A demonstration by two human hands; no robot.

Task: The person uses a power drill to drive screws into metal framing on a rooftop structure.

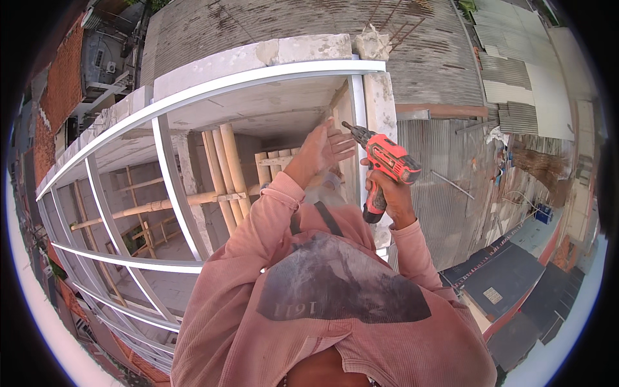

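Note:
My right hand (398,197) is wrapped round the grip of a red and black cordless drill (392,159). The drill's chuck and bit point up and left, toward my left hand (324,148). That hand is raised with its fingers stretched out, a little apart from the bit, and I see nothing held in it. Close beyond both hands runs a silvery metal channel (358,97) along the inner side of a concrete wall top (379,106). It meets a long metal beam (258,75) at the far corner.
Metal crossbars (174,177) span a deep open room on the left, with bamboo poles (235,164) below. Rusty rebar (406,31) juts from a broken concrete post (373,45). Corrugated roofs (435,161) lie lower on the right.

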